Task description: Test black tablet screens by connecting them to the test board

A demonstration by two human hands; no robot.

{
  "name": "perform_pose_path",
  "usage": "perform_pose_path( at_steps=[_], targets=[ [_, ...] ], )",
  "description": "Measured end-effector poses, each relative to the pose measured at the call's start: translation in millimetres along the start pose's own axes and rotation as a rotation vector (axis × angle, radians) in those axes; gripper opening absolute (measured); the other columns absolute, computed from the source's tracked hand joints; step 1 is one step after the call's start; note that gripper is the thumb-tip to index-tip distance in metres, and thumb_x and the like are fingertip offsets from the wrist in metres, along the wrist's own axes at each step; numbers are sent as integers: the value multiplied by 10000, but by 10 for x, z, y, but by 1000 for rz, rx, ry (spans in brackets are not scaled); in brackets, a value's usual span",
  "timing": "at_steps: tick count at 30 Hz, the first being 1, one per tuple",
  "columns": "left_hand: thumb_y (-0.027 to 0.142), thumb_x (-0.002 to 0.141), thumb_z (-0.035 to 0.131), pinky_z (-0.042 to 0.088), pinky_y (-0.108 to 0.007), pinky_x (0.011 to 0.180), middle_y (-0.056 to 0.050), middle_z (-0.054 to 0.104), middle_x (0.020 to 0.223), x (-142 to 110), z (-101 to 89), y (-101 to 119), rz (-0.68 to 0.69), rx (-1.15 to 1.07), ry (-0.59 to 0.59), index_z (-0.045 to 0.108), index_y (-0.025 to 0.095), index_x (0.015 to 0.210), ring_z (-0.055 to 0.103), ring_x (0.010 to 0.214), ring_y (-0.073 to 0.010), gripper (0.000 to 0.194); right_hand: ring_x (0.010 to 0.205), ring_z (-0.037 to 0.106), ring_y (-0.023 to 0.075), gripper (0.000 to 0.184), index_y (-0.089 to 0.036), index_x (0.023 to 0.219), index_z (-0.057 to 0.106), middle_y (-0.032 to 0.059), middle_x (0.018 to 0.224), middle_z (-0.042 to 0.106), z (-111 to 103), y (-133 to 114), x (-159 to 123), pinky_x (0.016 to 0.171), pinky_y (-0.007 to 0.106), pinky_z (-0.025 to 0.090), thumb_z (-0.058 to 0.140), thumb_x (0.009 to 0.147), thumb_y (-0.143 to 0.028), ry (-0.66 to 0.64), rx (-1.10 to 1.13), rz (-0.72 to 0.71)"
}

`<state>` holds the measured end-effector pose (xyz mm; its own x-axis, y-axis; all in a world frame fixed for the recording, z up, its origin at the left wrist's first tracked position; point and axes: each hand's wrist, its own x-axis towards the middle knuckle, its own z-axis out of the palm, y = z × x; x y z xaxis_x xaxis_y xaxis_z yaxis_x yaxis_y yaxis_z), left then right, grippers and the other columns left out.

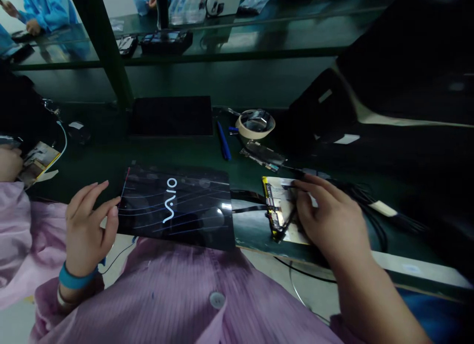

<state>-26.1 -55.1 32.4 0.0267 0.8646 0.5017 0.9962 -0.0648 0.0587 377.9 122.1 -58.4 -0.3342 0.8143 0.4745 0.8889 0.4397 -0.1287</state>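
A display panel (200, 206) lit with a white VAIO logo on black lies at the table's front edge. My left hand (89, 218) is at its left edge, fingers spread, index fingertip at or touching the edge. Two dark flat ribbon cables (250, 209) run from the panel's right side to a small circuit board (274, 206) with yellow tape, mounted on a pale plate (296, 235). Over this plate my right hand (329, 213) is curled, its thumb and index finger closed near a small dark piece. What the fingers hold is partly hidden.
Behind the panel lie a dark flat screen (172, 116), a blue pry tool (223, 140), a tape roll (255, 124) and a loose circuit board (264, 154). Black cables (370, 201) coil at right. A neighbour's hand (9, 162) works at far left.
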Motion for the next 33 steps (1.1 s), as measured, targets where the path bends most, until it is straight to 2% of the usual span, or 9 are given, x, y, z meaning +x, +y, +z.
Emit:
perform_pose_path(
  at_steps=[3, 6, 10, 13, 16, 21, 27, 29, 33],
  targets=[
    [209, 930, 472, 410, -517, 1059, -176, 634, 1266, -16, 103, 62, -59, -102, -39, 693, 123, 1122, 523, 1251, -334, 306, 1001, 692, 340, 382, -115, 987, 699, 204, 1163, 687, -133, -147, -10, 848, 442, 576, 401, 949, -350, 71, 36, 29],
    [268, 972, 412, 381, -501, 1100, -155, 627, 1292, -29, 230, 106, -304, -260, -52, 603, 128, 1289, 527, 1257, -291, 396, 962, 700, 319, 310, -163, 983, 694, 157, 1053, 720, -425, -468, -66, 827, 419, 570, 468, 960, -374, 119, 151, 97],
    [366, 957, 469, 362, -464, 1144, -113, 497, 1477, -117, 335, 66, -674, -714, -115, 347, 219, 1509, 451, 1372, -251, 583, 723, 729, 211, 268, -245, 1045, 688, 22, 849, 752, -745, -887, -137, 553, 252, 557, 525, 955, -439, -402, 605, 104],
    [359, 896, 563, 271, -451, 1206, -106, 351, 1585, -168, 335, 67, -695, -904, -192, 213, 240, 1554, 326, 1465, -247, 755, 647, 721, 218, 475, -161, 1224, 617, 38, 773, 743, -752, -1042, -148, 530, 269, 560, 480, 942, -517, -714, 717, 109],
    [353, 804, 686, 230, -469, 1221, -148, 291, 1606, -152, 303, 125, -646, -781, -263, 104, 208, 1576, 278, 1487, -276, 977, 627, 706, 233, 637, -96, 1319, 530, 57, 755, 727, -668, -1100, -165, 553, 304, 557, 429, 929, -590, -824, 725, 154],
    [381, 785, 707, 236, -516, 1207, -161, 229, 1628, -116, 241, 182, -605, -726, -306, -32, 223, 1580, 242, 1498, -297, 1097, 682, 704, 251, 721, -102, 1375, 481, 77, 804, 716, -674, -1105, -214, 597, 328, 550, 396, 916, -650, -888, 719, 211],
    [431, 904, 572, 250, -458, 1212, -93, 197, 1653, -152, 189, 152, -700, -961, -302, -38, 284, 1581, 227, 1510, -237, 923, 691, 663, 246, 653, -178, 1266, 556, 68, 771, 680, -823, -1166, -181, 622, 319, 530, 527, 861, -689, -842, 883, 352],
    [450, 924, 537, 230, -471, 1216, -97, 257, 1634, -134, 179, 155, -698, -857, -301, -44, 273, 1582, 250, 1502, -232, 895, 614, 605, 213, 602, -206, 1175, 587, 43, 692, 639, -850, -1199, -154, 576, 293, 507, 615, 816, -688, -798, 1063, 500],
    [476, 954, 457, 264, -524, 1185, -156, 468, 1510, 4, 161, 182, -587, -561, -318, 24, 168, 1586, 369, 1445, -263, 826, 488, 401, 105, 509, -209, 908, 652, -18, 599, 483, -821, -1224, -90, 448, 203, 420, 868, 594, -546, -688, 1574, 1018]
  ],
)
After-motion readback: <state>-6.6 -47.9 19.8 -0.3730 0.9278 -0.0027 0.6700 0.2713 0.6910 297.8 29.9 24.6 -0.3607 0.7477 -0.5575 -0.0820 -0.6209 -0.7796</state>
